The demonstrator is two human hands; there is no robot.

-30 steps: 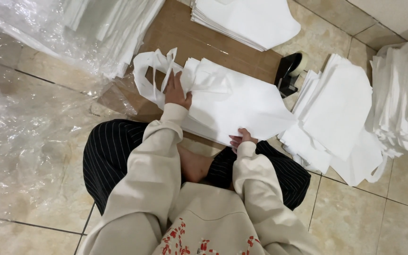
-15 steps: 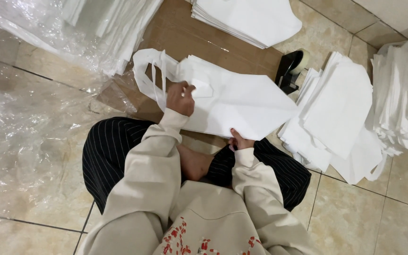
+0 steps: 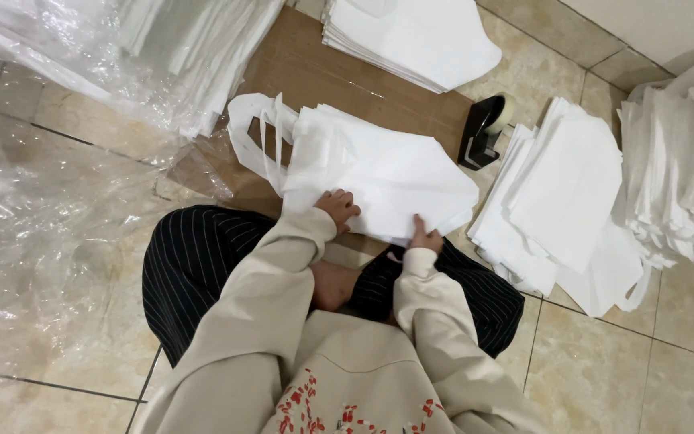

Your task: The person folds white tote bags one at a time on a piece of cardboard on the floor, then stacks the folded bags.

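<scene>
A white fabric bag (image 3: 387, 173) with loop handles (image 3: 255, 133) lies flat on a brown cardboard sheet (image 3: 339, 76) in front of my crossed legs. My left hand (image 3: 337, 209) rests on the bag's near edge, fingers curled on the cloth. My right hand (image 3: 425, 237) pinches the same near edge a little to the right. Both sleeves are beige.
A stack of white bags (image 3: 419, 36) lies at the far edge of the cardboard. A black tape dispenser (image 3: 482, 128) stands to the right. More white bags (image 3: 564, 201) are piled on the tiles at right, a taller heap (image 3: 684, 177) beyond. Clear plastic wrap (image 3: 50, 201) covers the left floor.
My left hand has slid from the bag's handle end back to its near edge. The bag now lies flatter, its handles spread to the left.
</scene>
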